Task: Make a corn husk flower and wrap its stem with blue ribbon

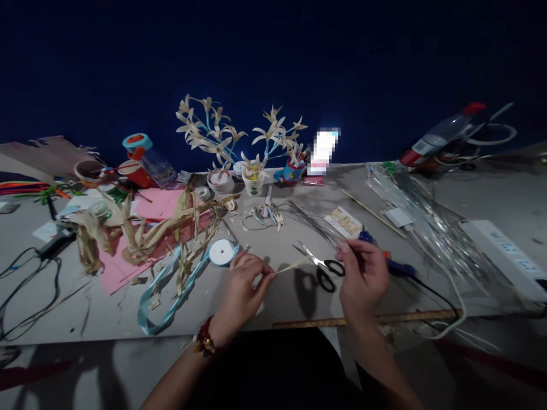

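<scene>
My left hand, with a beaded bracelet on its wrist, pinches one end of a thin pale strip between thumb and fingertips. The strip stretches to the right above the table. My right hand is closed, thumb against fingers; whatever it holds is too small or hidden to make out. Just left of that hand lie black-handled scissors, blades slightly apart. A bundle of thin wires lies beyond them. Near my left hand is a roll of light blue ribbon, with a loose length trailing toward the table's front edge.
Dried corn husks lie on pink paper at left. Pots with husk flowers stand at the back, beside a lit phone. At right are clear-wrapped wires, a power strip, a bottle and a blue corded tool.
</scene>
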Tool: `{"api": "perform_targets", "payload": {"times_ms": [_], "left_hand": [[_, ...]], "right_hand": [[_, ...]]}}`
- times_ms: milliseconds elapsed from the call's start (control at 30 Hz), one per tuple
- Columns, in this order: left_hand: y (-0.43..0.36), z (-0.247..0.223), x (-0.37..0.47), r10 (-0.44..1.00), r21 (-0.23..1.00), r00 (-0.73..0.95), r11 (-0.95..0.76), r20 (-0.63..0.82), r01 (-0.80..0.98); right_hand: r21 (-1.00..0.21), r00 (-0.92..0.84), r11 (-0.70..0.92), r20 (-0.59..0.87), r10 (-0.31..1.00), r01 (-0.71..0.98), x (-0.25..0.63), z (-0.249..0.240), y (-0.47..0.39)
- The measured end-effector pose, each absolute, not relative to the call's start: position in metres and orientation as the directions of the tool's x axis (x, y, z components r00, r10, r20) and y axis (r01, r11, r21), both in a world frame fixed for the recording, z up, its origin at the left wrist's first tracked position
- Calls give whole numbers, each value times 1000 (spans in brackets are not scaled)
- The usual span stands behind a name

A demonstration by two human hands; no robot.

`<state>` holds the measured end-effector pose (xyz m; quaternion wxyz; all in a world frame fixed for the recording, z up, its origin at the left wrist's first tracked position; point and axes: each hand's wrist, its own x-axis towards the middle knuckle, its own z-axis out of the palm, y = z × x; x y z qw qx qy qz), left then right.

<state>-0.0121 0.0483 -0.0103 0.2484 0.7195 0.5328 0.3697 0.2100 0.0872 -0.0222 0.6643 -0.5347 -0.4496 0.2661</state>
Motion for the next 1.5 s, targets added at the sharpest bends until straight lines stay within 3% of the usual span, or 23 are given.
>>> {"api": "perform_targets", "payload": {"times_ms": [33, 100, 167, 267, 400, 600, 733, 900, 1000, 1133, 1333, 1500], "left_hand": [[48, -11, -13, 953, 754, 157, -301, 259, 584], [49, -13, -13, 957, 759, 157, -290, 244, 583], [50, -13, -13, 956, 758, 163, -294, 246, 582], [49, -13, -15, 956, 776, 177, -294, 234, 558], [45, -13, -23, 961, 803, 180, -275, 211, 528], [42, -19, -31, 920, 655, 160, -369, 357, 660], [40, -18, -27, 879, 561, 168, -421, 446, 713], [36, -21, -19, 853, 539, 159, -448, 498, 713], [35, -28, -14, 839, 547, 129, -453, 528, 704], [35, -34, -8, 819, 568, 82, -461, 567, 682], [31, -36, -5, 811, 669, 31, -503, 585, 547], [30, -39, -6, 816, 679, 53, -512, 575, 526]], "right_hand": [[-883, 399, 380, 465, 791, 277, 211, -17, 84], [-670, -32, 580, 641, 767, 464, 208, -5, 74], [-485, -461, 740, 581, 671, 466, 199, 3, 65], [-392, -620, 773, 462, 634, 498, 186, 4, 64], [-441, -621, 740, 408, 669, 507, 184, -5, 73], [-443, -622, 703, 339, 705, 556, 185, -10, 75], [-498, -465, 563, 319, 826, 659, 178, -11, 70], [-620, -273, 410, 308, 911, 669, 169, -18, 65], [-756, -194, 309, 240, 951, 577, 163, -24, 65], [-934, -134, 188, 154, 979, 305, 152, -27, 64], [-969, -55, 212, 206, 977, 127, 143, -29, 61], [-997, -49, 80, 80, 996, -3, 143, -30, 60]]}}
